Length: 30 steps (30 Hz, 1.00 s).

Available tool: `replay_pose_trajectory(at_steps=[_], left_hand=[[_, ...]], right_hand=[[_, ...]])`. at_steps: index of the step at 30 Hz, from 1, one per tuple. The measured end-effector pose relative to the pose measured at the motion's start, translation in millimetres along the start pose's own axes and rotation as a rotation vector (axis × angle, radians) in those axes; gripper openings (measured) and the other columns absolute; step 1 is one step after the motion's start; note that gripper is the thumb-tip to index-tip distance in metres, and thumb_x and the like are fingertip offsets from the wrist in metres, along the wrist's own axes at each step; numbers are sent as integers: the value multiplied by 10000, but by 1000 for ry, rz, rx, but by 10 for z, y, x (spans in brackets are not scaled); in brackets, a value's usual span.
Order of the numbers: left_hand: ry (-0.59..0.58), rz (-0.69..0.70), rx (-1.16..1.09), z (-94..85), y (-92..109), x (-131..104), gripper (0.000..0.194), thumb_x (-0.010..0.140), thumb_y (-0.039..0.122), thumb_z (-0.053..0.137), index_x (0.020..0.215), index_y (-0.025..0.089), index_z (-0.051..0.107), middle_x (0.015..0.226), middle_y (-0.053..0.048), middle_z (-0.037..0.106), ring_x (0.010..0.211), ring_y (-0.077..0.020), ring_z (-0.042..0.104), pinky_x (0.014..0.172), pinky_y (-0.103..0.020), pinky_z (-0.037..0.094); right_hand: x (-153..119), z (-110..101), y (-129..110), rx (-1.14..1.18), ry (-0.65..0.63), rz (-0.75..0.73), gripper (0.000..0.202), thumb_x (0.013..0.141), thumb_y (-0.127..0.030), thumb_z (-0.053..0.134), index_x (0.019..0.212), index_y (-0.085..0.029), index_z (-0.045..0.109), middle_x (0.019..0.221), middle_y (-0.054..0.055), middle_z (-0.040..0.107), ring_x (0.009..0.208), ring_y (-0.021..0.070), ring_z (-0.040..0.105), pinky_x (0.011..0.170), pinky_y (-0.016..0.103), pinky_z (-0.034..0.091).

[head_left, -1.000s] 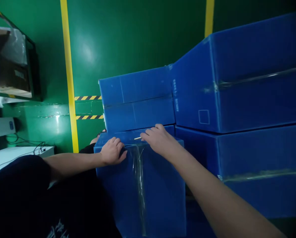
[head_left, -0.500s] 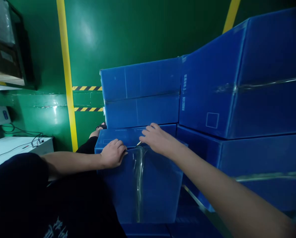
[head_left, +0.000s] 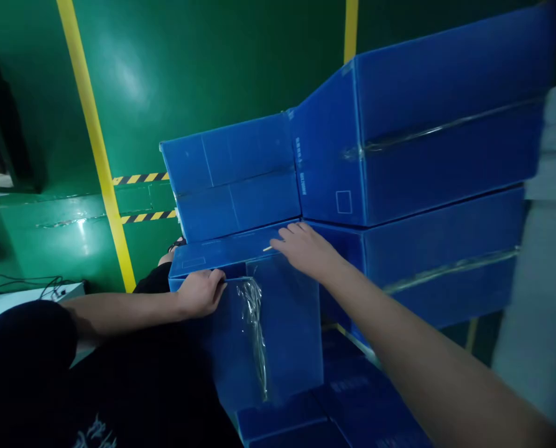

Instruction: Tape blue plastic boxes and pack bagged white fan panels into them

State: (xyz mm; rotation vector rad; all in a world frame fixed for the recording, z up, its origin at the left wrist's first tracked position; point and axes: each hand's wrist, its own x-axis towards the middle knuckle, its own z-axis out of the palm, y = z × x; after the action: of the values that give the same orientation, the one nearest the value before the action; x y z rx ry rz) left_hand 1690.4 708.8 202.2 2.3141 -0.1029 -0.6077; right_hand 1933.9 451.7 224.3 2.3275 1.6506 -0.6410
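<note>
A blue box point(head_left: 290, 330) stands in front of me, a strip of clear tape point(head_left: 256, 323) running down its top and wrinkled at the far end. My left hand point(head_left: 202, 292) is closed on the edge of its left flap point(head_left: 226, 311), which is lifted a little, with a dark gap beside it. My right hand point(head_left: 303, 249), fingers pinched, holds a thin pale stick-like tool point(head_left: 267, 249) just above the box's far edge. The far end of the tool is too small to make out.
Several more blue boxes surround it: one behind point(head_left: 240, 180), and a stack at the right point(head_left: 436, 137) with taped seams. Lower boxes point(head_left: 282, 415) show near my legs. Yellow lines point(head_left: 94, 143) mark the green floor. A white cabinet with cables point(head_left: 68, 291) stands at the left.
My left hand has raised the flap edge, and a gap has opened at the tape's far end. My right hand with the tool has moved off the seam. The view has shifted right.
</note>
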Motion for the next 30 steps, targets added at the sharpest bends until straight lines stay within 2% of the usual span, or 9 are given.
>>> replay_pose_trajectory(at_steps=[4, 9, 16, 20, 23, 26, 28, 30], left_hand=[[26, 20, 15, -54, 58, -49, 214, 1151, 381, 496, 1216, 205, 599, 1002, -115, 786, 879, -296, 771, 760, -416, 568], [40, 21, 34, -59, 70, -77, 196, 1141, 361, 507, 1216, 208, 603, 1021, -111, 792, 906, -287, 780, 794, -407, 583], [75, 0, 38, -6, 89, -92, 254, 1105, 416, 603, 1240, 202, 625, 1027, -112, 807, 924, -304, 805, 781, -400, 595], [87, 0, 3, -20, 108, -103, 268, 1102, 417, 625, 1250, 194, 644, 1048, -120, 815, 945, -306, 814, 803, -405, 609], [69, 10, -28, -53, 119, -120, 282, 1101, 424, 634, 1259, 192, 667, 1064, -121, 824, 967, -302, 817, 836, -406, 621], [31, 33, -35, -112, 120, -124, 316, 1096, 447, 646, 1273, 190, 697, 1119, -121, 833, 1015, -303, 820, 865, -402, 623], [-11, 40, -26, -168, 113, -98, 345, 1094, 476, 646, 1274, 189, 716, 1125, -114, 837, 1014, -301, 819, 860, -392, 614], [-58, 28, -5, -233, 108, -41, 361, 1093, 503, 643, 1261, 196, 734, 1109, -105, 841, 977, -291, 817, 840, -378, 597]], right_hand=[[-45, -29, -218, 63, 33, 36, 484, 933, 72, 513, 1183, -225, 802, 1064, 107, 690, 1032, 278, 576, 936, 383, 358], [216, -122, -386, -22, 25, -39, 332, 1002, -36, 571, 1110, -213, 831, 1075, 129, 712, 1085, 300, 609, 1110, 469, 380], [553, -201, -400, -128, -39, -162, 270, 1012, -147, 642, 1138, -247, 859, 1102, 124, 759, 1119, 303, 633, 1181, 512, 372], [570, -162, -281, -142, -96, -113, 277, 1004, -152, 631, 1095, -252, 872, 1025, 124, 773, 1074, 296, 644, 1169, 533, 374], [421, -171, -77, -103, -84, -52, 274, 986, -139, 619, 1031, -243, 869, 985, 134, 769, 1024, 296, 632, 1138, 532, 376], [91, -289, 84, -122, -65, 66, 292, 992, -104, 567, 1029, -191, 843, 1023, 175, 743, 1059, 329, 623, 1061, 511, 393], [-220, -383, 42, -112, -100, 268, 375, 1022, -76, 489, 1183, -158, 817, 1073, 198, 725, 1030, 326, 640, 944, 464, 417], [-569, -415, -191, 22, -167, 524, 446, 1117, -154, 390, 1392, -163, 742, 1092, 190, 721, 873, 283, 652, 785, 405, 413]])
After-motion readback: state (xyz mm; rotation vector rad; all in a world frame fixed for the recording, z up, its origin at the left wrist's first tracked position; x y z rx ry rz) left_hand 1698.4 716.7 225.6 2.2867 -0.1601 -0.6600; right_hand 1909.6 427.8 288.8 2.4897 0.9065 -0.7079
